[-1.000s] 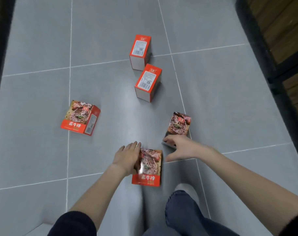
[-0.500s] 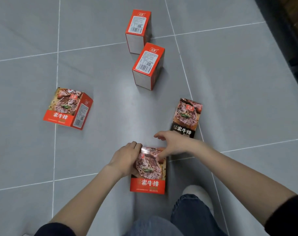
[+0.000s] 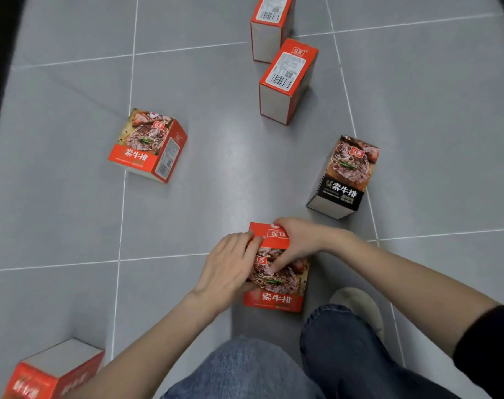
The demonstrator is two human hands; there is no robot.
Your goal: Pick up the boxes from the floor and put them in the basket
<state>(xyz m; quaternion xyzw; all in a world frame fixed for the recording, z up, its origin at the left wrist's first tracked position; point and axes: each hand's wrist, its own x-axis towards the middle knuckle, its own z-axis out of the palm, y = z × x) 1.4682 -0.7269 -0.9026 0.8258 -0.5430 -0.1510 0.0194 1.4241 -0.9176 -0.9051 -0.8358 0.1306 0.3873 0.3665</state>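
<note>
Six cartons on grey tile: a red steak-print box (image 3: 276,279) gripped nearest, a black-banded one (image 3: 344,175) right, a tilted red one (image 3: 148,145) left, two barcode-topped boxes (image 3: 288,82) (image 3: 271,24) far, another red one (image 3: 52,370) near-left.

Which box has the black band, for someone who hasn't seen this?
Start at the hands gripping a red box near the knees. Just beyond and right stands the black-banded box. Every other box is red.
</note>
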